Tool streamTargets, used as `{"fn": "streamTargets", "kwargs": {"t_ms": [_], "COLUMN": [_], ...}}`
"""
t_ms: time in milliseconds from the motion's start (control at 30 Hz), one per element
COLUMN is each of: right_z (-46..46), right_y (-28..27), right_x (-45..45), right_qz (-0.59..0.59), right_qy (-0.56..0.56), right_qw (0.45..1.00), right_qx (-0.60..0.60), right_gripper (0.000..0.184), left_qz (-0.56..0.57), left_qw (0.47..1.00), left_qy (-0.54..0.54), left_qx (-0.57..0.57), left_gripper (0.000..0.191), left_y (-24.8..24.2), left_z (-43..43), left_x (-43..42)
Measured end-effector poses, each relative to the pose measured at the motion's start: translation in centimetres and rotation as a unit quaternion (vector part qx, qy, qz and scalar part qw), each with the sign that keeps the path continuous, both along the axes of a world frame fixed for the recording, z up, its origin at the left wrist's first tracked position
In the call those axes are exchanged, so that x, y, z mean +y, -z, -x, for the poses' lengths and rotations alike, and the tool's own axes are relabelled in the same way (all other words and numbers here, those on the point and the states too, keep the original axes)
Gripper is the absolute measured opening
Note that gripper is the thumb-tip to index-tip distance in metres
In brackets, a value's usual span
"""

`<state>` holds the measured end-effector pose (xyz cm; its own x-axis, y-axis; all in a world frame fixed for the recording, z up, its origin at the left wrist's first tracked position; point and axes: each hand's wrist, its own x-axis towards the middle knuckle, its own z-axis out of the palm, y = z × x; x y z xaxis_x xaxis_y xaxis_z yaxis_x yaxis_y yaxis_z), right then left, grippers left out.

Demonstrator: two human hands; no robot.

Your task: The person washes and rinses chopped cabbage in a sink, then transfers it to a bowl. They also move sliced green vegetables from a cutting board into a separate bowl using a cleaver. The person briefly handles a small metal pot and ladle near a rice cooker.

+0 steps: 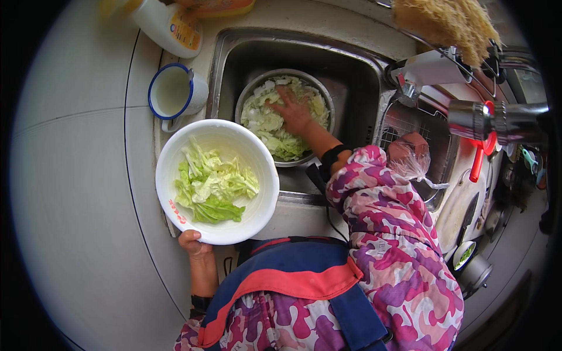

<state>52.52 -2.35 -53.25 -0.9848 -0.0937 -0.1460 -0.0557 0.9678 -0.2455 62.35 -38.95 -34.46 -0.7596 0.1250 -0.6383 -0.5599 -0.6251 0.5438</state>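
Note:
My left hand (196,244) grips the near rim of a white bowl (259,215), which bears red writing inside. Torn pale-green cabbage leaves (215,186) lie in the bottom of that bowl. Over in the sink, a round metal basin (330,105) is full of chopped cabbage (263,118) in what looks like water. My right hand (293,112) rests on the cabbage there, its fingers spread and partly sunk among the pieces. Whether any leaf is under the palm is hidden.
The stainless steel sink (360,87) surrounds the basin. A blue-rimmed mug (199,94) and a white bottle (169,28) stand on its left. To the right are a smaller sink with a plastic-bagged item (408,153), a faucet (472,120), a cutting board (459,206) and a knife (467,217).

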Motion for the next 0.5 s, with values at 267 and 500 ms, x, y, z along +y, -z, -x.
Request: {"fn": "streamTargets", "kwargs": {"t_ms": [267, 500], "right_z": [2.3, -1.5], "right_y": [-1.6, -4.0], "right_x": [2.3, -0.9], "right_qz": [0.240, 0.025], "right_qy": [0.216, 0.005], "right_qw": [0.939, 0.984], "right_qx": [-0.119, -0.179], "right_gripper": [0.052, 0.104], "left_qz": [0.006, 0.005], "left_qw": [0.999, 1.000], "left_qy": [-0.031, -0.012], "left_qx": [0.017, 0.006], "left_gripper": [0.090, 0.089], "left_y": [0.1, 0.6], "left_z": [-0.2, -0.1], "left_x": [0.7, -0.3]}}
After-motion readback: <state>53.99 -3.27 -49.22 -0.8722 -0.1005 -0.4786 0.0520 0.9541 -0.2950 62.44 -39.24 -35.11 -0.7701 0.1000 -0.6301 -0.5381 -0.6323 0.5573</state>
